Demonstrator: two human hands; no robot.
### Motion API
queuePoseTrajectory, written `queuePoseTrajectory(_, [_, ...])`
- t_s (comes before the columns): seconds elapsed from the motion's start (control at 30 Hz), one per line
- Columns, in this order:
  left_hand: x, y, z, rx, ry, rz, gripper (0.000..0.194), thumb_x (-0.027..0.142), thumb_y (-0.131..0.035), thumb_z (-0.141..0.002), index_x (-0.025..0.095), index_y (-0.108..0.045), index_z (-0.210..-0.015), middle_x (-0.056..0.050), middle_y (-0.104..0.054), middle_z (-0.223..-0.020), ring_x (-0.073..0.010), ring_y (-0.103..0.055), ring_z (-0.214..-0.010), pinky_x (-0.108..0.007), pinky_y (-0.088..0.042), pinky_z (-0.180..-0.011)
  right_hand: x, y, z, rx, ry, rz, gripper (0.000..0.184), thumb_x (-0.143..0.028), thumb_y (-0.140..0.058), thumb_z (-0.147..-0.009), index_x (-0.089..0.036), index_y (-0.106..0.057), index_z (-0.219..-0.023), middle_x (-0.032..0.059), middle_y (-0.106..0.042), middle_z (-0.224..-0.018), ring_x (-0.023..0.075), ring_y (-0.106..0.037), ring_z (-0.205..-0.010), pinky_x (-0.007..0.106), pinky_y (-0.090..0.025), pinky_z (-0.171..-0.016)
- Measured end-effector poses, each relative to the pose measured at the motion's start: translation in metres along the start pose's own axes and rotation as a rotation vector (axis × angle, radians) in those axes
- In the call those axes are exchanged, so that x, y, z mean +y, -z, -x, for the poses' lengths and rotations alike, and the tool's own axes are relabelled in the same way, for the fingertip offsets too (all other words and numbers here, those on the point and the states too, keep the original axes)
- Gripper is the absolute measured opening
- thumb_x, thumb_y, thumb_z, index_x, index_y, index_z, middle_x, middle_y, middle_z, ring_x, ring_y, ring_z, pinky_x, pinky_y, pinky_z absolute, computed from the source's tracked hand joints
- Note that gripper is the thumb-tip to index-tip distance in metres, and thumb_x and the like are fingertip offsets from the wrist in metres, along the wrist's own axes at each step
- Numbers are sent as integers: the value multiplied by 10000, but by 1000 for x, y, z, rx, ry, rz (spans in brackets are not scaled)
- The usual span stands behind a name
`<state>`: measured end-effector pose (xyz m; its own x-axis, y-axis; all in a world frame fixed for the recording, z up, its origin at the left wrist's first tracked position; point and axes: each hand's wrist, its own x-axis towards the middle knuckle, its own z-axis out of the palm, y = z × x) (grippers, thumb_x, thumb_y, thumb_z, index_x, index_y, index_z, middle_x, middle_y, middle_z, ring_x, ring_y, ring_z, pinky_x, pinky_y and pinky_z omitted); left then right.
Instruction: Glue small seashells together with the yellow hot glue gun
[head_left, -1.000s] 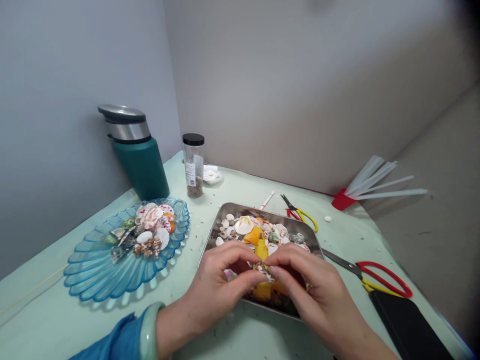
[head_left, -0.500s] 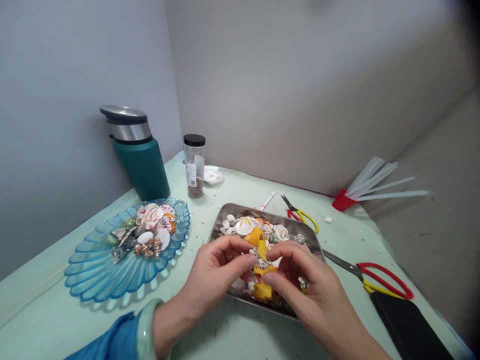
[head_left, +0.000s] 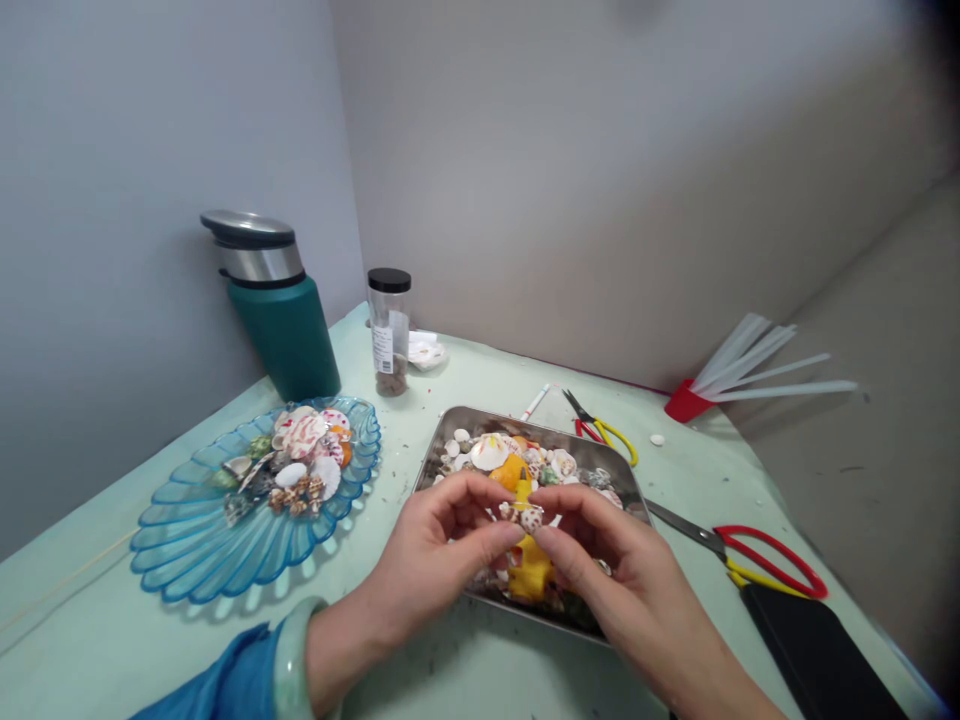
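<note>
Small speckled white-and-brown shells [head_left: 530, 518] are pinched between the fingertips of both hands. My left hand [head_left: 442, 535] grips them from the left, thumb and forefinger closed. From the right, my right hand [head_left: 611, 550] holds them the same way. Just beneath them, a yellow tool [head_left: 531, 572] with a dark tip, like a glue gun, lies over a metal tray [head_left: 442, 424]; my hands hide part of it. Mixed shells fill the tray, among them a white scallop-like shell [head_left: 489, 452].
On the left, a blue scalloped plate [head_left: 187, 545] bears more shells. Behind it stand a teal bottle [head_left: 281, 335] and a clear jar [head_left: 388, 340]. To the right are small pliers [head_left: 600, 425], large scissors [head_left: 724, 545], a black flat object [head_left: 814, 650] and a red cup [head_left: 686, 402] of translucent sticks.
The small shells have been turned between my fingers, so a rounded speckled side now shows. My fingertips have shifted slightly; the surroundings stay the same.
</note>
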<state>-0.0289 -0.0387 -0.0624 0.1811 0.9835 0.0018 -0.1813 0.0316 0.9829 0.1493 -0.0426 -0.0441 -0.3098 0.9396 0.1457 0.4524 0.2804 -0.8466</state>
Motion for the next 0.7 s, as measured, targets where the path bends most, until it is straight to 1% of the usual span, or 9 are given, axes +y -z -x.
queuePoseTrajectory(0.07, [0,0,0,2,0,6,176,222,-712,-712,147,-608,-833,34,-607,-603,-91,-556,-545,-189,-452,-533,1,-1,0,4,16,-8,175,-333,-514,-911,-240,-583,-1043,30,-649,-947,170,-631,-769,274,-506,-647])
queuePoseTrajectory(0.13, [-1,0,0,6,-4,-2,167,215,-713,-711,147,-618,-830,36,-602,-599,-91,-553,-545,-189,-448,-533,2,-1,0,-7,32,-12,167,-326,-501,-919,-241,-577,-1040,33,-641,-953,173,-629,-780,274,-509,-649])
queuePoseTrajectory(0.3, [-3,0,-1,23,-22,-46,173,212,-729,-686,148,-640,-819,27,-596,-600,-106,-550,-547,-209,-450,-531,1,0,0,-29,72,3,147,-298,-477,-932,-245,-565,-1037,26,-628,-933,156,-602,-723,263,-500,-626])
queuePoseTrajectory(0.43, [-6,1,-1,37,-77,-101,173,216,-735,-690,153,-656,-830,17,-595,-654,-108,-548,-572,-213,-456,-543,1,2,-1,-6,139,52,145,-262,-481,-927,-245,-572,-1038,34,-611,-972,174,-611,-844,273,-497,-702])
queuePoseTrajectory(0.5, [-6,2,-1,39,-96,-122,169,214,-733,-698,155,-657,-837,16,-595,-667,-106,-546,-581,-210,-455,-550,1,2,-1,4,159,72,142,-251,-482,-926,-248,-573,-1036,30,-603,-977,174,-609,-869,272,-494,-716])
queuePoseTrajectory(0.6, [-5,1,1,40,-98,-150,160,204,-720,-711,155,-654,-847,14,-597,-664,-105,-543,-582,-207,-452,-551,1,2,0,-5,153,68,132,-244,-485,-925,-254,-559,-1034,21,-598,-976,161,-606,-826,264,-495,-682])
queuePoseTrajectory(0.7, [-4,1,2,36,-96,-158,195,190,-708,-721,159,-645,-903,15,-603,-668,-106,-550,-588,-207,-454,-556,2,1,1,-13,137,51,117,-243,-487,-925,-255,-545,-1025,15,-602,-956,147,-597,-747,261,-494,-641])
